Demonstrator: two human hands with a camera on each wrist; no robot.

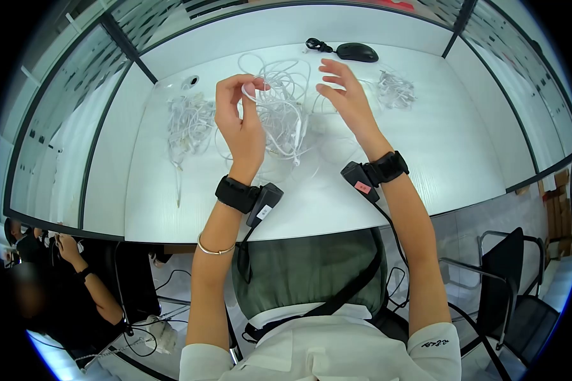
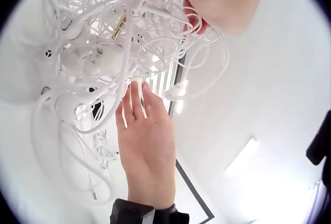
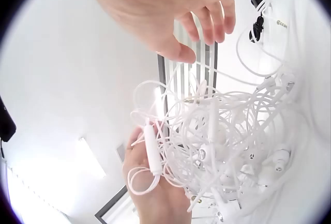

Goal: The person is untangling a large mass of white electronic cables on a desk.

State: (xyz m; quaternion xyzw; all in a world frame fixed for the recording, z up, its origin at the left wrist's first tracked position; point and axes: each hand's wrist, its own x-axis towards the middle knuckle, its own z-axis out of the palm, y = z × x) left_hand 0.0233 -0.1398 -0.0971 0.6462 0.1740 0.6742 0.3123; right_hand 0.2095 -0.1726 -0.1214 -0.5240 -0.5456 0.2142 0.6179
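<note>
A tangled bunch of white wired earphones (image 1: 285,120) hangs over the middle of the desk. My left hand (image 1: 243,127) grips its cords at the upper left, with a loop of cord by the thumb. In the left wrist view, earbuds (image 2: 67,107) and a gold plug (image 2: 119,25) show among the loops. A white cylindrical cord piece (image 3: 152,149) hangs in front of my left hand in the right wrist view. My right hand (image 1: 349,101) is right of the bunch, fingers spread and relaxed; a thin cord passes near its thumb.
Another heap of white earphones (image 1: 190,124) lies at the left, and a smaller heap (image 1: 396,90) at the right. A black mouse (image 1: 356,52) with a bundled cord sits at the back. Partitions (image 1: 111,127) border the white desk (image 1: 451,152). Another person (image 1: 76,298) sits at lower left.
</note>
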